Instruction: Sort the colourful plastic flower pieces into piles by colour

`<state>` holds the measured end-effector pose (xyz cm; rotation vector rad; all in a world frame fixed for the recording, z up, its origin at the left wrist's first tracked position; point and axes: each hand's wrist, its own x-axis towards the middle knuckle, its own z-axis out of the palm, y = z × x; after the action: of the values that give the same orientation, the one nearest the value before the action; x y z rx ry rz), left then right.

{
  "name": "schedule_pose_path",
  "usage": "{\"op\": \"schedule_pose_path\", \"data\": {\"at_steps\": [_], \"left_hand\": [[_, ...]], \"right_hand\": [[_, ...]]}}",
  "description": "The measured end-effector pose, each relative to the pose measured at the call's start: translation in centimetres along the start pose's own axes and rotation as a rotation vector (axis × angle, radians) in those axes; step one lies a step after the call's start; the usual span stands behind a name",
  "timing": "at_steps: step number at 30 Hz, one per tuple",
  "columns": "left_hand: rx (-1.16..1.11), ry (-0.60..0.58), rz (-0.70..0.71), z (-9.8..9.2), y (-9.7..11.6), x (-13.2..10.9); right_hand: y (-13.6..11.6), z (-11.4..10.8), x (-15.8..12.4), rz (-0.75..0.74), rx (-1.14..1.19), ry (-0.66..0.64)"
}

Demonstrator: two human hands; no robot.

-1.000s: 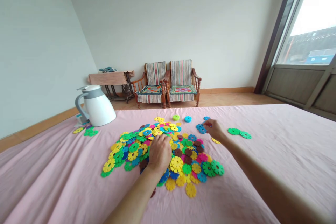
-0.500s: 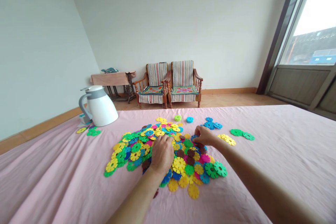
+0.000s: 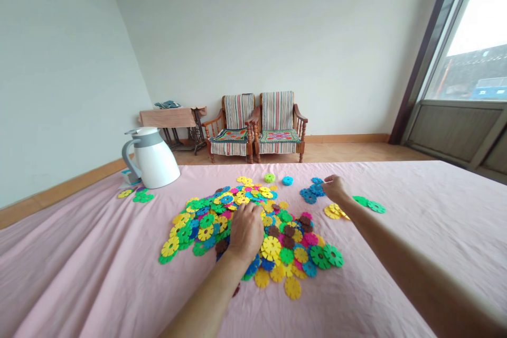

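A heap of flat plastic snowflake discs (image 3: 206,222) in yellow, green, blue, pink and brown lies on the pink tablecloth (image 3: 99,274). My left hand (image 3: 246,229) rests palm down on the heap's middle, fingers curled over the discs. My right hand (image 3: 335,188) reaches to the far right, fingers pinched together at a small group of blue discs (image 3: 311,193); what it pinches is hidden. A small yellow group (image 3: 331,212) lies just below that wrist, and two green discs (image 3: 368,204) lie to its right.
A white jug with a grey lid (image 3: 152,157) stands at the table's far left, with a few yellow and green discs (image 3: 137,196) beside it. Single green (image 3: 270,177) and blue (image 3: 287,180) discs lie at the far edge. Two wooden armchairs (image 3: 257,127) and a small table (image 3: 170,116) stand by the wall.
My right hand went from the blue group down to the heap's right side, then back up to the blue group. The left hand stayed on the heap.
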<state>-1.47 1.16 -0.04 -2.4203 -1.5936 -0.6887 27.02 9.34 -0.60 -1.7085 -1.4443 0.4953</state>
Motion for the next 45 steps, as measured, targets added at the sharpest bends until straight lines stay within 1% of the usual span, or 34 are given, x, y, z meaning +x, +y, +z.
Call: {"op": "schedule_pose_path", "data": {"at_steps": [4,9,11,16,18,20,23,26,28,30,32,35,39,45], "left_hand": [[-0.003,0.0,-0.003,0.1,-0.1,0.0],[0.002,0.007,0.011,0.2,-0.2,0.0],[0.009,0.009,0.015,0.3,-0.2,-0.1],[0.011,0.007,0.017,0.3,-0.2,0.0],[0.01,0.009,0.017,0.2,-0.2,0.0],[0.009,0.011,0.018,0.2,-0.3,0.0],[0.006,0.017,0.019,0.4,-0.3,0.0],[0.006,0.018,0.018,0.5,-0.3,-0.1],[0.007,0.019,0.019,0.5,-0.3,-0.1],[0.006,0.022,0.021,0.5,-0.3,-0.1],[0.006,0.024,0.024,0.5,-0.3,0.0],[0.007,0.025,0.029,0.4,-0.3,0.0],[0.011,0.034,0.031,0.4,-0.3,0.0],[0.012,0.037,0.027,0.4,-0.3,0.0]], "right_hand": [[0.6,0.2,-0.8,0.026,-0.142,-0.015],[0.1,1.7,-3.4,-0.12,-0.25,-0.186],[-0.3,2.1,-4.2,-0.17,-0.281,-0.223],[-1.0,1.9,-4.6,-0.202,-0.334,-0.193],[-1.6,1.7,-4.8,-0.205,-0.338,-0.193],[-2.4,1.2,-5.5,-0.225,-0.328,-0.244],[-3.9,-0.4,-7.2,-0.273,-0.302,-0.441],[-4.9,-2.7,-9.0,-0.302,-0.288,-0.636],[-5.2,-4.1,-10.0,-0.304,-0.322,-0.72],[-5.1,-4.9,-10.8,-0.301,-0.398,-0.783],[-4.9,-5.2,-11.2,-0.311,-0.468,-0.805],[-4.6,-5.2,-11.4,-0.305,-0.478,-0.813],[-4.2,-5.4,-11.2,-0.236,-0.413,-0.851],[-3.4,-5.4,-11.1,-0.218,-0.274,-0.898]]}}
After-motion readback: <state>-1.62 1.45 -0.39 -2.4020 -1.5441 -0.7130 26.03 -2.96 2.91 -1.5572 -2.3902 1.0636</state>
